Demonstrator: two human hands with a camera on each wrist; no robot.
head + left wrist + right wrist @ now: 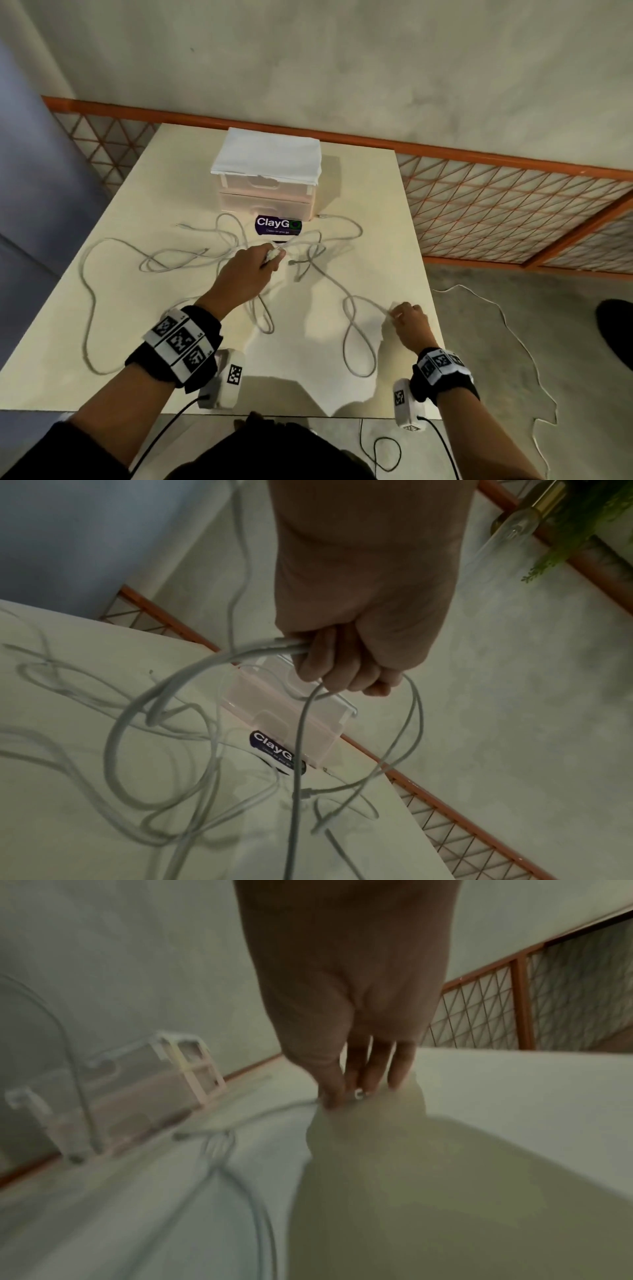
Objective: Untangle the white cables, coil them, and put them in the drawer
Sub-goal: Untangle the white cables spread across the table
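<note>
Several white cables (191,255) (137,723) (240,1183) lie tangled across the cream table (137,192). My left hand (253,263) (346,666) is raised over the middle of the tangle and grips a bundle of cable strands in its curled fingers. My right hand (404,317) (356,1085) is near the table's right edge, pinching a cable end against the tabletop. The pink translucent drawer unit (267,195) (291,718) (154,1074) stands at the back with a white cloth (270,156) on top, its drawers closed.
A purple ClayGo sticker (278,226) lies on the table in front of the drawer unit. An orange lattice fence (507,192) runs behind and to the right. A thin cord (513,342) trails on the floor at the right.
</note>
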